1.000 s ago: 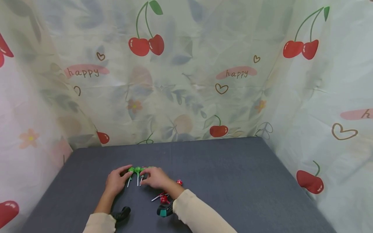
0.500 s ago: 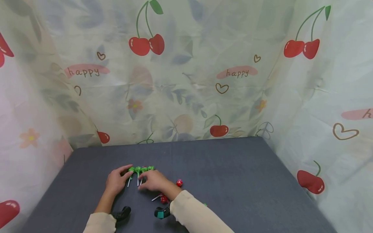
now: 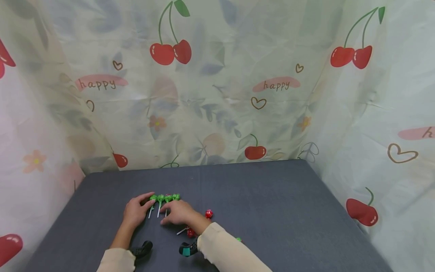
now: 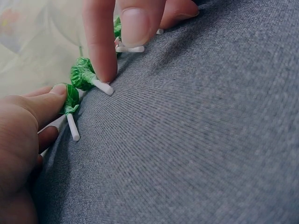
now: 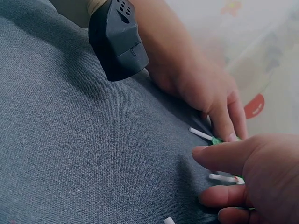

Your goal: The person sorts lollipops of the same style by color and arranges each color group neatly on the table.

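Note:
Several green-wrapped lollipops lie side by side on the dark cloth, white sticks toward me. My left hand [image 3: 135, 211] pinches the leftmost green lollipop [image 4: 71, 97] by its head, thumb on the wrapper. Over the sticks of the others hovers my right hand [image 3: 183, 212], its thumb and fingers apart. One right fingertip touches the stick of the second green lollipop [image 4: 82, 73] in the left wrist view. The third green lollipop [image 3: 168, 198] and the fourth green lollipop [image 3: 175, 196] lie just beyond the right hand, which partly hides their sticks.
A red lollipop [image 3: 209, 214] lies beside the right wrist. Another red lollipop [image 3: 191, 232] is partly under the right forearm. Part of a green wrapper [image 3: 239, 239] shows past the right sleeve. The printed curtain [image 3: 217, 113] stands behind the table [image 3: 258, 204].
My right hand has drawn slightly left and toward me, uncovering the green heads on the right. The second lollipop's stick end has swung a little left. My left hand has stayed put.

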The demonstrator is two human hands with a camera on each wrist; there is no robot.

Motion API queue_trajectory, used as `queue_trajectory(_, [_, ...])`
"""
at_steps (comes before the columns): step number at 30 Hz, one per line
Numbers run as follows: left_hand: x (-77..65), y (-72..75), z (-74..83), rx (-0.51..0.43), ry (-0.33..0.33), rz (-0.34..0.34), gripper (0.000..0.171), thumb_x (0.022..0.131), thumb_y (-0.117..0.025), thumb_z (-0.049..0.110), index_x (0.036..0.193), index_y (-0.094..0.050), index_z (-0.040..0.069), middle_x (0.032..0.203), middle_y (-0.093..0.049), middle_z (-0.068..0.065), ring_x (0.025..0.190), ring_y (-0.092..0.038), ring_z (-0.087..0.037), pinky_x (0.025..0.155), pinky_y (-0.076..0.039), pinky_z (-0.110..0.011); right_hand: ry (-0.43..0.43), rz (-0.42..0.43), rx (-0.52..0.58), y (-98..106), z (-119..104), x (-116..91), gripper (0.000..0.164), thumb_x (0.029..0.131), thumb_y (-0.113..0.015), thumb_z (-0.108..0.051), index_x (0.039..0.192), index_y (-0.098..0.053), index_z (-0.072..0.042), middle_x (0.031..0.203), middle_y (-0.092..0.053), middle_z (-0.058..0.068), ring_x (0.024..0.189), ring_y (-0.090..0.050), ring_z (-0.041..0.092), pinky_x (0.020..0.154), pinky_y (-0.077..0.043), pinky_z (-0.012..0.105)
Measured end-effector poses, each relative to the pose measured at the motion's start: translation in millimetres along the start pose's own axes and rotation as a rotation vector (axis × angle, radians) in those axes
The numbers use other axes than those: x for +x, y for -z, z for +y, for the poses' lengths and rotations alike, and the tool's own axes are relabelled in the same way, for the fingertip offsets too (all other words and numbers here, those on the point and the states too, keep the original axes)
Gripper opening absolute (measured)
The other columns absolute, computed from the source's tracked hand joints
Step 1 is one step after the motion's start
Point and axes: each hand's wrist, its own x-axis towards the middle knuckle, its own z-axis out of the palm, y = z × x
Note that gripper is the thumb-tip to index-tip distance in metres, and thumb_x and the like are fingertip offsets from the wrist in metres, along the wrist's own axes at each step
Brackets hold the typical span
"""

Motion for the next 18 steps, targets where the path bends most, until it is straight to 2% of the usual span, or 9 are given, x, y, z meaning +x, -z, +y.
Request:
queue_trajectory(6, [-0.4, 0.7, 0.1, 0.001, -0.004, -0.006, 0.039, 0.096, -0.064, 0.027, 0.131, -0.063, 0.01, 0.131, -0.058, -0.021, 0.122, -0.049, -0.042, 0.098, -0.035, -0.059, 0.013, -0.008, 0.043, -0.2, 2.6, -0.4, 0.039, 0.082, -0.078, -0.036, 0.119, -0.071, -0.029, 0.113, -0.067, -0.016, 0.098, -0.06, 0.006, 0.082, -0.046, 0.024])
queue_trajectory(8, [-0.7, 1.0, 0.3, 0.001, -0.005, -0.008, 0.039, 0.096, -0.064, 0.027, 0.131, -0.063, 0.01, 0.131, -0.058, -0.021, 0.122, -0.049, -0.042, 0.098, -0.035, -0.059, 0.019, -0.006, 0.084, 0.9, 4.1, -1.2, 0.038, 0.082, -0.079, -0.034, 0.119, -0.071, -0.027, 0.111, -0.067, -0.014, 0.092, -0.06, 0.004, 0.079, -0.046, 0.022])
queue_trajectory(11, [-0.7, 1.4, 0.4, -0.001, -0.011, -0.008, 0.039, 0.096, -0.064, 0.027, 0.131, -0.063, 0.01, 0.131, -0.058, -0.021, 0.122, -0.049, -0.043, 0.098, -0.035, -0.059, 0.033, 0.005, 0.152, 4.9, 5.8, -3.4, 0.038, 0.082, -0.08, -0.03, 0.118, -0.071, -0.023, 0.092, -0.069, -0.009, 0.074, -0.058, 0.004, 0.067, -0.045, 0.02])
queue_trajectory(14, [-0.6, 1.4, 0.3, -0.002, -0.019, -0.003, 0.038, 0.096, -0.064, 0.026, 0.13, -0.063, 0.009, 0.131, -0.058, -0.021, 0.121, -0.05, -0.043, 0.098, -0.036, -0.059, 0.049, 0.018, 0.202, 11.5, 7.7, -6.6, 0.038, 0.082, -0.079, -0.025, 0.118, -0.071, -0.018, 0.075, -0.063, -0.006, 0.061, -0.052, 0.005, 0.057, -0.042, 0.019])
queue_trajectory(18, [0.0, 0.7, -0.7, -0.006, -0.018, -0.002, 0.038, 0.096, -0.064, 0.026, 0.13, -0.063, 0.009, 0.13, -0.059, -0.021, 0.121, -0.05, -0.042, 0.098, -0.036, -0.058, 0.053, 0.04, 0.253, 23.8, 12.0, -12.0, 0.037, 0.085, -0.078, -0.023, 0.12, -0.07, -0.013, 0.074, -0.062, -0.007, 0.06, -0.052, 0.005, 0.055, -0.041, 0.02])
